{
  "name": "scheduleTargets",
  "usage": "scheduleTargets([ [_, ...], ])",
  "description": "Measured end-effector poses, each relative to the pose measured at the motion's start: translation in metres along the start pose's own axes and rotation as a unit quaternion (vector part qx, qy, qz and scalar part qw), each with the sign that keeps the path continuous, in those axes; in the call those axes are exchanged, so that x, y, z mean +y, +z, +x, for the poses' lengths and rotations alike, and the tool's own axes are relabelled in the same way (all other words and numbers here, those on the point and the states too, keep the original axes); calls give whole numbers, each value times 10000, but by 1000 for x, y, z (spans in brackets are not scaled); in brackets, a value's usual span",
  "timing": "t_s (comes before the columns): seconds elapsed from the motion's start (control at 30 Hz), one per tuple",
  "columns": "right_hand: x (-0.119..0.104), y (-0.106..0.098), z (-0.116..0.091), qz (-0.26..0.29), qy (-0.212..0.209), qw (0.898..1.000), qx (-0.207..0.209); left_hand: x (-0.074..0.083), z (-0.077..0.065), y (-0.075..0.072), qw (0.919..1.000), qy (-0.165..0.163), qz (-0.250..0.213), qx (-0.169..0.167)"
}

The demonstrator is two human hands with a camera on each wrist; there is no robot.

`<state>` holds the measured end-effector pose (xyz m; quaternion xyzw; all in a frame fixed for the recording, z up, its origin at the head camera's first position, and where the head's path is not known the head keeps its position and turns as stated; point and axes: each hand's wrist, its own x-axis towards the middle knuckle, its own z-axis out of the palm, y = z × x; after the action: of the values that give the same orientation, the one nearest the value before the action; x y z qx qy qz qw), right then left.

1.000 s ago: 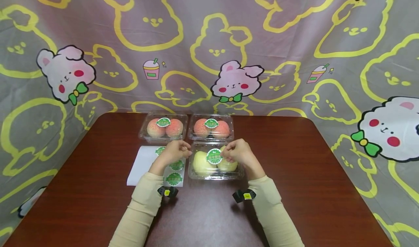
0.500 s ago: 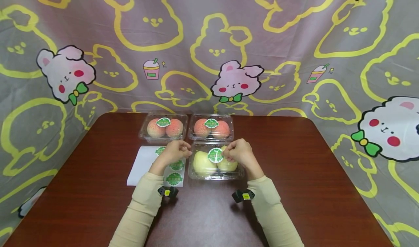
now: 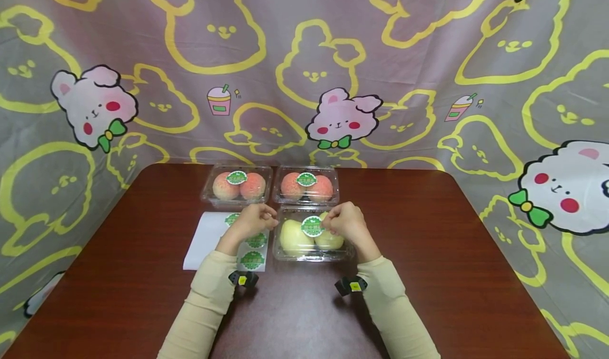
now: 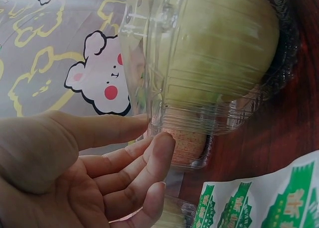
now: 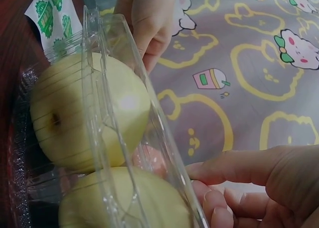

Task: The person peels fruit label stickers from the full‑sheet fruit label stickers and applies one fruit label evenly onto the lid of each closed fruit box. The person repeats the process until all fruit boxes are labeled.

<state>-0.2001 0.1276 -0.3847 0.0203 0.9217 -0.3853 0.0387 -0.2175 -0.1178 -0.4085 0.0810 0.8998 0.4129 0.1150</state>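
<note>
In front of me stands a clear plastic clamshell box (image 3: 285,257) with two pale yellow-green fruits (image 3: 294,237) inside. Over its lid is a round green and white sticker (image 3: 312,226). The thumb and fingers of my right hand (image 3: 349,222) pinch the sticker's right edge, close to the lid; the right wrist view does not show the sticker clearly. My left hand (image 3: 253,223) is at the box's left edge, above the sticker sheet (image 3: 252,259). Its fingers (image 4: 124,180) are loosely bent, and the thumb and a fingertip lie by the lid's rim.
Two more clear boxes, a left one (image 3: 205,195) and a right one (image 3: 335,192), stand behind, each holding two peaches under a green label. White backing paper (image 3: 202,242) lies left. A patterned cloth (image 3: 266,84) hangs behind the brown table (image 3: 418,232).
Glare crossed the sticker half a second ago and is gone now. The sticker has shifted very slightly with my right hand. My left hand and the boxes stay put.
</note>
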Motion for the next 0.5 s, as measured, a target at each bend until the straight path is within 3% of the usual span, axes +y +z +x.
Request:
scheduleTargets([
  [0.5,-2,3,-2,-521,-88,9983,257,-1,1,0,10000,-5,12,5],
])
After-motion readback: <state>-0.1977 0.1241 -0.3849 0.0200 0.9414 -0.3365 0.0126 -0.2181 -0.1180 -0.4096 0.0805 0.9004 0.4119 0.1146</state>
